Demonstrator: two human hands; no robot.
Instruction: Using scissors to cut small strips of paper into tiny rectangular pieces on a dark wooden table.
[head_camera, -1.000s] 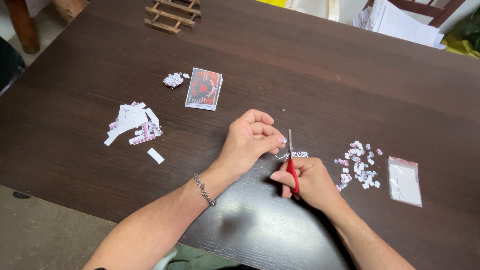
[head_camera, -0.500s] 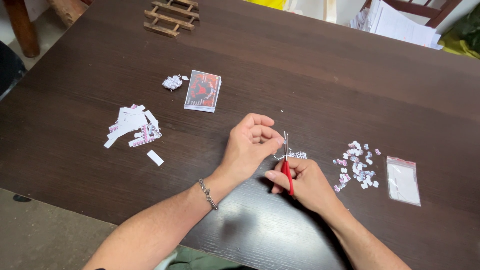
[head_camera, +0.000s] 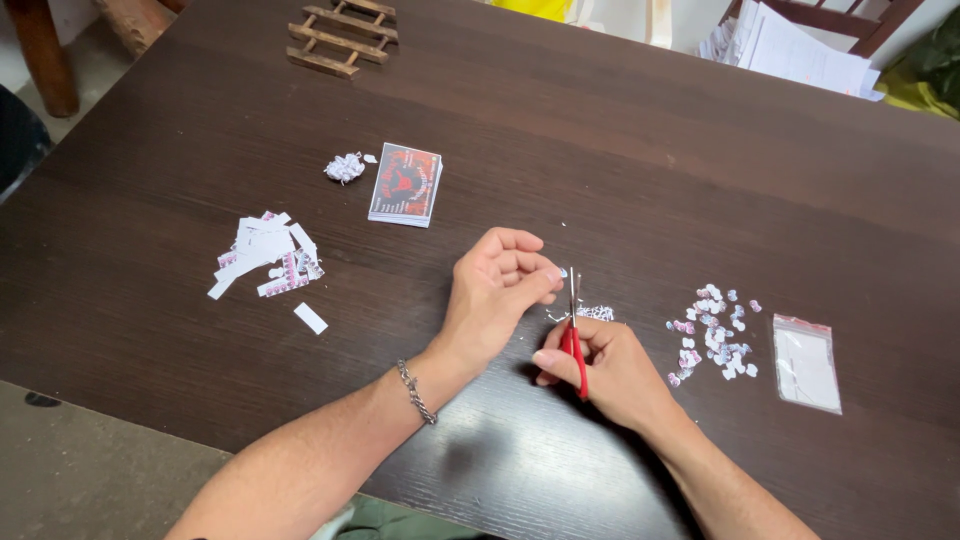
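My right hand (head_camera: 605, 370) grips small red-handled scissors (head_camera: 574, 335), blades pointing away from me and nearly closed. My left hand (head_camera: 498, 290), with a chain bracelet on the wrist, pinches a tiny piece of paper (head_camera: 562, 272) at the blade tips. Fine paper trimmings (head_camera: 595, 313) lie on the dark wooden table (head_camera: 620, 170) just beyond the scissors. A heap of small cut-out shapes (head_camera: 715, 335) sits to the right of my right hand.
A small clear zip bag (head_camera: 806, 364) lies at the far right. Left of my arm are cut paper strips (head_camera: 262, 255), a crumpled scrap (head_camera: 345, 167) and a red-and-black card stack (head_camera: 405, 184). A wooden trivet (head_camera: 340, 38) and stacked papers (head_camera: 790, 50) are at the back.
Both hands have shifted slightly left and nearer to me; the scissor blades stay at the paper pinched in my left fingers.
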